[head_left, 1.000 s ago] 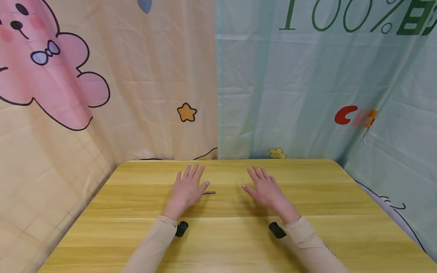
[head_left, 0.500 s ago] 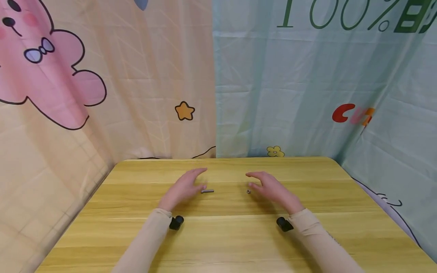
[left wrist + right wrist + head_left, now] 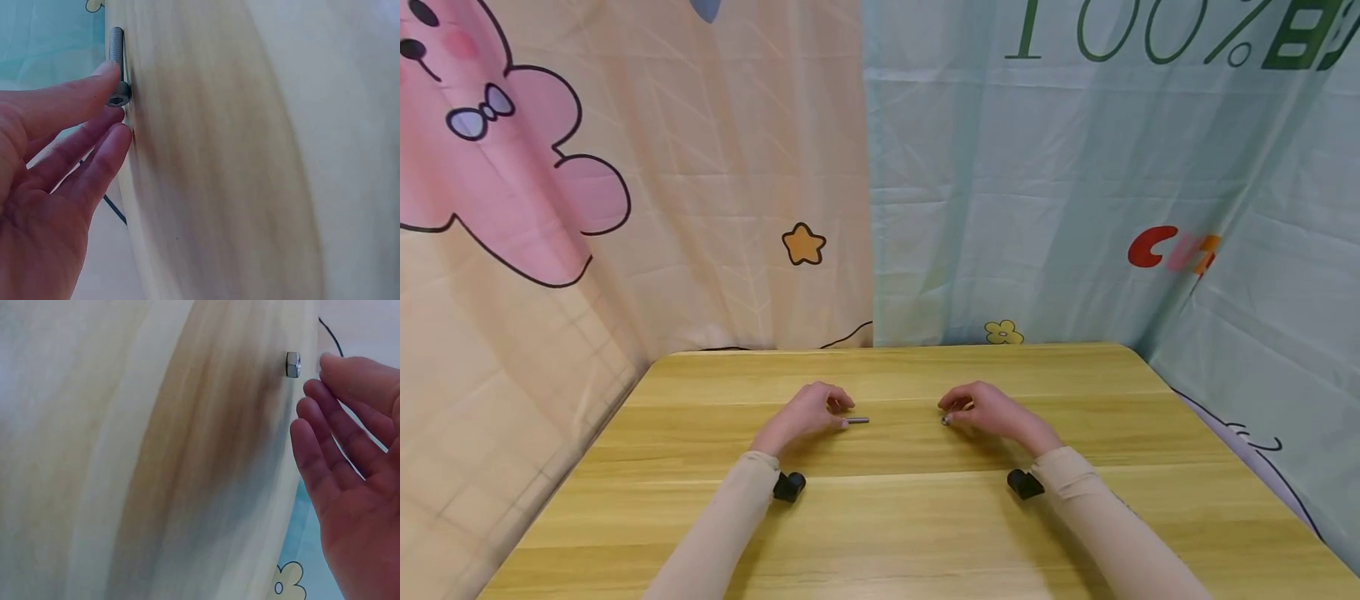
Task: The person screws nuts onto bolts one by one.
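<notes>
On the table lies a grey socket-head bolt (image 3: 116, 42), its threaded end pointing away from the left hand (image 3: 805, 414). The left thumb (image 3: 94, 94) overlaps the bolt's shank beside the head in the left wrist view, while the other fingers bend loosely behind it. Part of the shank is hidden by the thumb. A small silver hex nut (image 3: 293, 365) stands on its edge on the wood. The right hand (image 3: 992, 412) hovers beside the nut, thumb and fingers loosely bent, with a narrow gap to it in the right wrist view.
The wooden table (image 3: 895, 533) spreads under both arms. Printed curtains (image 3: 730, 167) hang behind it and on both sides. A black wrist camera (image 3: 789, 487) sits by the left cuff and another wrist camera (image 3: 1025, 484) by the right cuff.
Both hands were spread flat above the table; they have lowered and their fingers have bent toward the bolt and the nut. The nut, hidden at first, has come into view.
</notes>
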Tool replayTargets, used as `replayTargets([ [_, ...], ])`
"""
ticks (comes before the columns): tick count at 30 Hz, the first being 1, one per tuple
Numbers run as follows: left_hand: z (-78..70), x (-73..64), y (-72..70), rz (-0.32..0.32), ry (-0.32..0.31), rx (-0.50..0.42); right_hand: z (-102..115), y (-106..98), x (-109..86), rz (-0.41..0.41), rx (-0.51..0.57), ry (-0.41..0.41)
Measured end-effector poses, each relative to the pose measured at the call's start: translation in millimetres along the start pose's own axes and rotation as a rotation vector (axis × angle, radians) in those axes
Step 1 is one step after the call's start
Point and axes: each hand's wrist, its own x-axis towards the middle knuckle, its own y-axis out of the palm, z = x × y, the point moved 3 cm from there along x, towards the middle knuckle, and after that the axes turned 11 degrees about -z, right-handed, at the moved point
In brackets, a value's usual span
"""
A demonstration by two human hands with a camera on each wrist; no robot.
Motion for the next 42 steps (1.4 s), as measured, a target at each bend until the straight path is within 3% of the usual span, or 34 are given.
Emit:
replayTargets([
  [11, 2.0, 2.5, 2.4, 0.016, 0.034, -0.063, -5.1, 2.8, 3.4, 0.054, 0.084, 0.028],
  [25, 3.1, 2.7, 1.7, -0.008, -0.023, -0.073, -9.9, 4.4, 5.5, 0.051, 0.092, 0.082],
  [32, 2.8, 2.9, 1.9, -0.01, -0.019, -0.072, -10.3, 5.5, 7.3, 0.034, 0.065, 0.096],
  [42, 7.2, 0.5, 4.7, -0.013, -0.045, -0.056, -9.0, 9.0, 6.7, 0.032, 0.066, 0.078],
])
